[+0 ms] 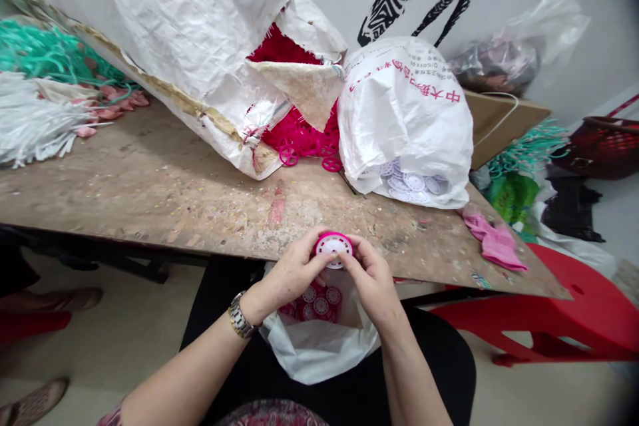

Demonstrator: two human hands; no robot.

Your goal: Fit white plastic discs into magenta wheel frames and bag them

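Observation:
Both my left hand and my right hand pinch a magenta plastic wheel with a white disc set in its face, holding it over my lap. Below them, a white plastic bag lies open, with several similar wheels inside. On the board, a white sack spills white discs. A torn woven sack lies open to its left, with a heap of magenta plastic parts and loose magenta wheels at its mouth.
A worn wooden board forms the worktable, its near edge just beyond my hands. Teal and white plastic strands lie at its far left. A pink cloth sits at its right, above a red stool. Someone's sandalled feet show at lower left.

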